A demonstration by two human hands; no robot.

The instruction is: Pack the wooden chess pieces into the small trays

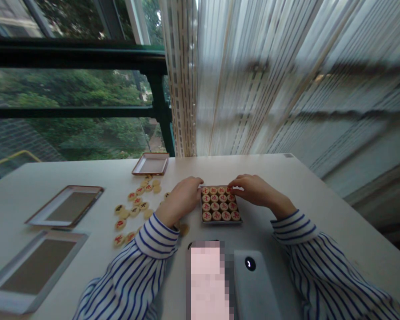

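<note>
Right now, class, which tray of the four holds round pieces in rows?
The tray between the left hand and right hand; it alone carries pieces, four rows of four; the other trays lie farther left.

We seem to be on a balcony: past the bench's (270, 171) far edge, railing (86, 112), curtain (253, 98), trees (100, 89).

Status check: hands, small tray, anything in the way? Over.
Left hand at far left corner of tray, right hand at far right. Tray holds four rows of red-marked pieces. Nearby, loose pieces beside left sleeve.
</note>
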